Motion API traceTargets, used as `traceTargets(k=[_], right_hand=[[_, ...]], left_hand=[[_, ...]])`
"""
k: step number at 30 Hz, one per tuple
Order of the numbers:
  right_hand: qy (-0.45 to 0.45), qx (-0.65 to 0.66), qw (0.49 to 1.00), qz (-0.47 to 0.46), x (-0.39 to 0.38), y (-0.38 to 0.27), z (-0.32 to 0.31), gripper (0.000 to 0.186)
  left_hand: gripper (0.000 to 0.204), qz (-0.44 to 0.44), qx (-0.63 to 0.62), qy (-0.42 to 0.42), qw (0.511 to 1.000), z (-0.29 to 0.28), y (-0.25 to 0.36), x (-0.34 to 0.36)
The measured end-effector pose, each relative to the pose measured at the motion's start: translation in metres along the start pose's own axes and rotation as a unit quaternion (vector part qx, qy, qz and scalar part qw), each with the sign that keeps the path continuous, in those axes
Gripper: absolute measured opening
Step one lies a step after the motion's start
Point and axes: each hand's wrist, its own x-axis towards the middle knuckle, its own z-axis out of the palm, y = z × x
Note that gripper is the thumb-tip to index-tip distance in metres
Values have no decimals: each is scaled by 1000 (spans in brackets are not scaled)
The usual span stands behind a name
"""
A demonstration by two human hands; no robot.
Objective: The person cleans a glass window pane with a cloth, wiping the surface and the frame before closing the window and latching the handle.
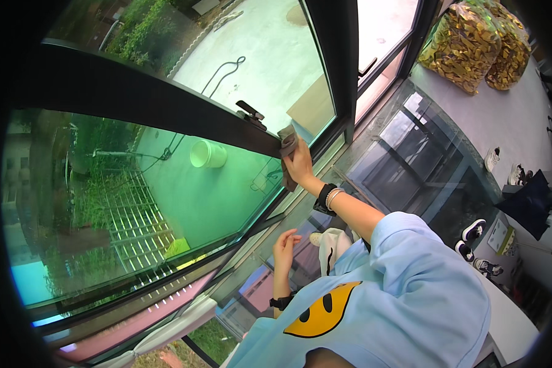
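My right hand (299, 164) grips a brown cloth (287, 140) and presses it against the end of the dark window frame (165, 98), where the bar meets the upright edge. Part of the cloth hangs below my fingers. Just along the bar from the cloth sits a black window handle (251, 115). Lower down, my left hand (284, 246) hovers before my body with nothing in it, its fingers loosely bent and apart. Green-tinted glass panes (202, 196) lie left of both hands.
A glass-topped surface (429, 153) stretches to the right. Clear bags of gold pieces (463, 46) stand at the far right, with several shoes (472, 230) and a dark umbrella (527, 205) nearer. Through the glass show a pale bucket (207, 154) and a metal grating (138, 221).
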Motion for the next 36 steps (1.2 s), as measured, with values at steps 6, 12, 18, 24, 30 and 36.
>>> traceTargets(k=[6,12,18,24,30,36], right_hand=[[43,-44,994,91,0,16,-2,35],[101,119,988,-12,30,-62,1,42],[96,88,988,-87,35,-111,9,61],[131,-10,970,-203,24,-57,25,86],[78,3,987,-140,12,-1,25,84],[25,-18,993,-110,3,43,17,83]], left_hand=[[30,-48,-3,38,998,-5,0,-8],[31,-60,11,22,998,2,9,-1],[28,-43,47,61,996,-5,27,21],[27,-40,54,68,995,-13,32,37],[27,-10,50,52,997,3,36,41],[26,-31,55,18,998,25,32,52]])
